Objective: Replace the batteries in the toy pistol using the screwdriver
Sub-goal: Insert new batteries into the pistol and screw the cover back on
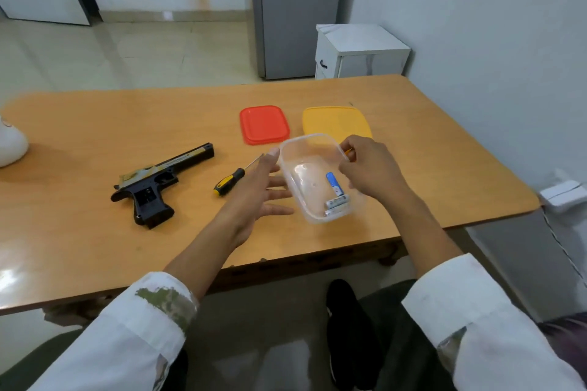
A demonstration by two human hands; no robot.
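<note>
A clear tub (305, 165) holding batteries (334, 184) is gripped by the right hand (371, 171). The left hand (254, 197) is spread flat beside it, near the screwdriver (228, 182) and toy pistol (152, 184).

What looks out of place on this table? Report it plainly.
The clear container is held tilted by the right hand, its batteries gathered at the near end. The toy pistol lies on its side with what looks like an open cavity in its handle. Nothing looks spilled or broken.

open tabletop (79, 130) L of pistol (158, 182), screwdriver (229, 181) btwn pistol & tub (295, 187) (red lid (264, 124) behind)
</note>
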